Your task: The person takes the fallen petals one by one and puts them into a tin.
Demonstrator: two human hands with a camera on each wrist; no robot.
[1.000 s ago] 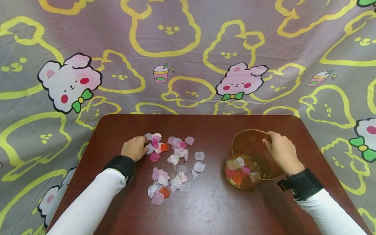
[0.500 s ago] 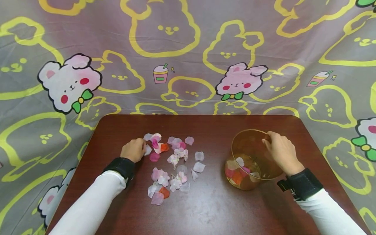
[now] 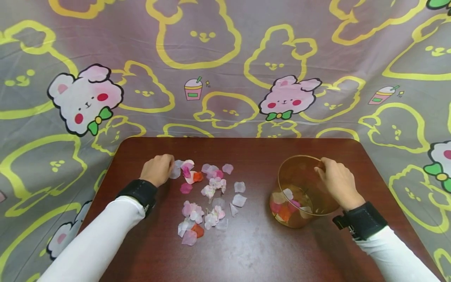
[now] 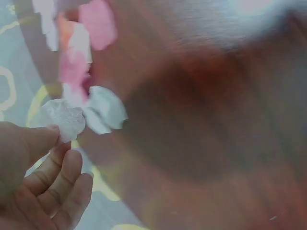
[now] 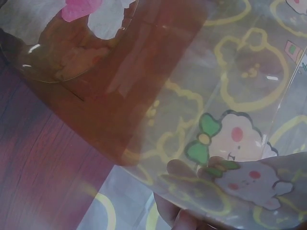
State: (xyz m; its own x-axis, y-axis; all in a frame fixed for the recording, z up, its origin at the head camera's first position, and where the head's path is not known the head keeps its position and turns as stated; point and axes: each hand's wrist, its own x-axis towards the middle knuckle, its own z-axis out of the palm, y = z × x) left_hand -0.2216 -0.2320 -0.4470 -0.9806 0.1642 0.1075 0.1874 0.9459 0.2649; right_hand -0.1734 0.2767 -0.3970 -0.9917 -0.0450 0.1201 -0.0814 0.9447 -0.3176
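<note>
My left hand (image 3: pixel 157 170) is at the left side of the scattered petals. Between thumb and fingertip it pinches a thin white petal (image 4: pixel 66 117), which shows clearly in the left wrist view. Just beyond it are another white petal (image 4: pixel 106 106) and a deep pink petal (image 4: pixel 74 67). On the right, my right hand (image 3: pixel 338 182) grips the rim of a clear amber bucket (image 3: pixel 318 203), thumb inside the wall. The bucket leans toward that hand. White, pink and orange petals (image 3: pixel 284 211) lie at its bottom.
On the brown table (image 3: pixel 253 250), an orange petal (image 3: pixel 198 177), small pale blossoms (image 3: pixel 213 217) and several loose white petals (image 3: pixel 239 200) lie between the hands. A patterned cloth (image 3: pixel 225 51) hangs behind the table's back edge.
My left hand has drawn back slightly toward the upper left, carrying the white petal off the pile's left edge. The right hand and the amber bucket have stayed in place.
</note>
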